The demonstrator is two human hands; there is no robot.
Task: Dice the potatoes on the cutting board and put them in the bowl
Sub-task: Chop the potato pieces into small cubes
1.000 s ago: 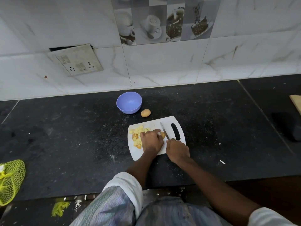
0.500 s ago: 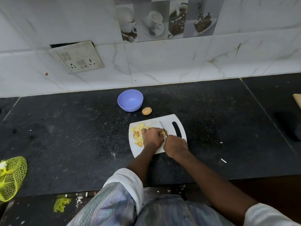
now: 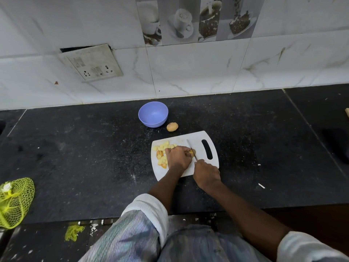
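A white cutting board (image 3: pixel 200 138) lies on the black counter. Several yellow potato cubes (image 3: pixel 162 154) are piled on its left side. My left hand (image 3: pixel 178 157) curls over a potato piece (image 3: pixel 192 152) near the board's middle and holds it down. My right hand (image 3: pixel 206 173) grips the handle of a knife (image 3: pixel 191 148); its blade runs up and away, right beside the held piece. A whole potato (image 3: pixel 172 126) sits on the counter just beyond the board. The lilac bowl (image 3: pixel 153 114) stands behind it and looks empty.
The black counter (image 3: pixel 94 157) meets a tiled wall with a loose socket plate (image 3: pixel 92 63) behind. A yellow-green mesh bag (image 3: pixel 15 201) lies at the front left edge. Small white scraps (image 3: pixel 261 185) lie right of the board. A dark object (image 3: pixel 338 146) sits far right.
The knife blade has shifted slightly along the held piece as my right hand worked back and forth. My left hand stays on the potato piece. The view drifted a little.
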